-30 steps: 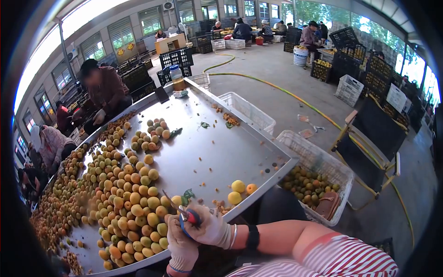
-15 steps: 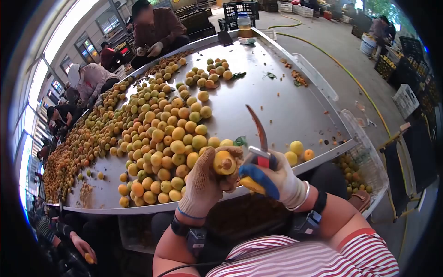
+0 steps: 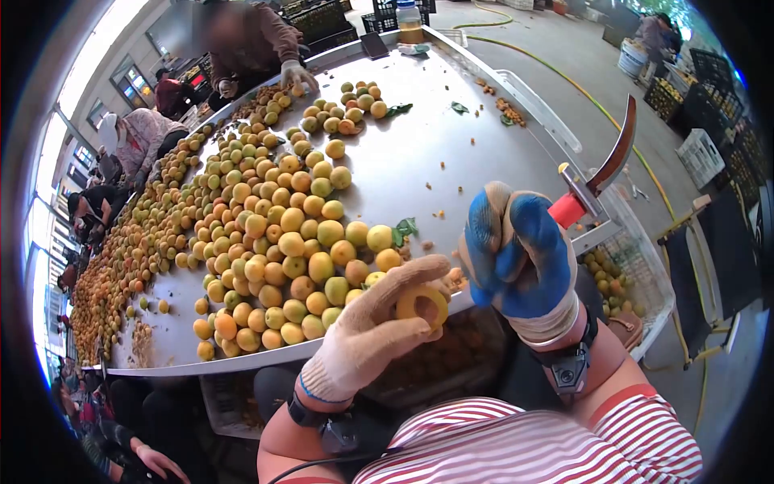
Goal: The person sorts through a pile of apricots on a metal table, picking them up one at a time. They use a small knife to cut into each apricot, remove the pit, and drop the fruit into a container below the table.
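Note:
My left hand (image 3: pixel 363 327), in a cream knitted glove, holds a cut apricot (image 3: pixel 408 303) between thumb and fingers. Its cut face is turned up, showing a round hollow inside a yellow rim. To the right, my right hand (image 3: pixel 522 256), in a blue-palmed glove, is closed in a fist around the red handle of a curved knife (image 3: pixel 617 155). The blade points up and away from the fruit. Whether anything else is inside that fist is hidden. Just beyond my left hand, a large heap of apricots (image 3: pixel 294 242) lies on the metal table (image 3: pixel 419 177).
A crate of fruit (image 3: pixel 645 302) stands below the table's right corner. Leaves (image 3: pixel 405 230) and small brown scraps (image 3: pixel 509 113) lie on the tabletop. A jar (image 3: pixel 409 24) stands at the far edge. Across the table, a co-worker's gloved hand (image 3: pixel 298 77) reaches over the fruit.
My right hand has moved right and turned, its blue palm now showing and the knife swung away. The apricot is lower and shows a hollow where a brown centre was.

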`<action>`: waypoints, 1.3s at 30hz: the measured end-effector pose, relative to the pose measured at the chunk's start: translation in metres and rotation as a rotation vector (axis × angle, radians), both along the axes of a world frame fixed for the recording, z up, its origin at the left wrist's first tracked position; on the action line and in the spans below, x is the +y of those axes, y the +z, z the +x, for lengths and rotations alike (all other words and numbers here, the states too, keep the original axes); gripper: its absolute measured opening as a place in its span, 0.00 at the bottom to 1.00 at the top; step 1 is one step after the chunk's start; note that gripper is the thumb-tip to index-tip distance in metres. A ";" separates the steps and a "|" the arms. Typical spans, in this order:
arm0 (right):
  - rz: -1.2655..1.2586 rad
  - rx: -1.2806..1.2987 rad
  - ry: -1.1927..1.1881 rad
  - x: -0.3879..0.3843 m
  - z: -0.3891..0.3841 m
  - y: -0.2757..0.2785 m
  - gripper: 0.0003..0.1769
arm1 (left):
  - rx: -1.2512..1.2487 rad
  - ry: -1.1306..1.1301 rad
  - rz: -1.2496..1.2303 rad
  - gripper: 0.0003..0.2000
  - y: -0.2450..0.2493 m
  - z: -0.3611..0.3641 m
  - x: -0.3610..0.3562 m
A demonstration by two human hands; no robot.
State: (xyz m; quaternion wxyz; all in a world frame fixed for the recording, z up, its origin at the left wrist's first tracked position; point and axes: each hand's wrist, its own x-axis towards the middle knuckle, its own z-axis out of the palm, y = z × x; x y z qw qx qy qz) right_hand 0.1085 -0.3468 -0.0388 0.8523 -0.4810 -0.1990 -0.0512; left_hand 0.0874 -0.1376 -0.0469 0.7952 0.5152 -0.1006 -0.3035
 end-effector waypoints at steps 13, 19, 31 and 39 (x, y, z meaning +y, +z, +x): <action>0.170 0.048 0.271 -0.001 -0.007 -0.004 0.20 | -0.073 -0.052 0.323 0.23 0.020 -0.014 -0.015; 0.241 -0.012 0.336 0.002 -0.004 -0.009 0.13 | -0.255 -0.112 0.381 0.18 0.013 -0.016 -0.009; 0.263 0.178 0.311 0.009 -0.014 -0.019 0.09 | -0.451 -0.043 0.462 0.18 0.006 -0.019 -0.010; 0.226 0.015 0.299 0.007 -0.008 -0.011 0.11 | -0.257 -0.070 0.488 0.17 0.019 -0.018 -0.012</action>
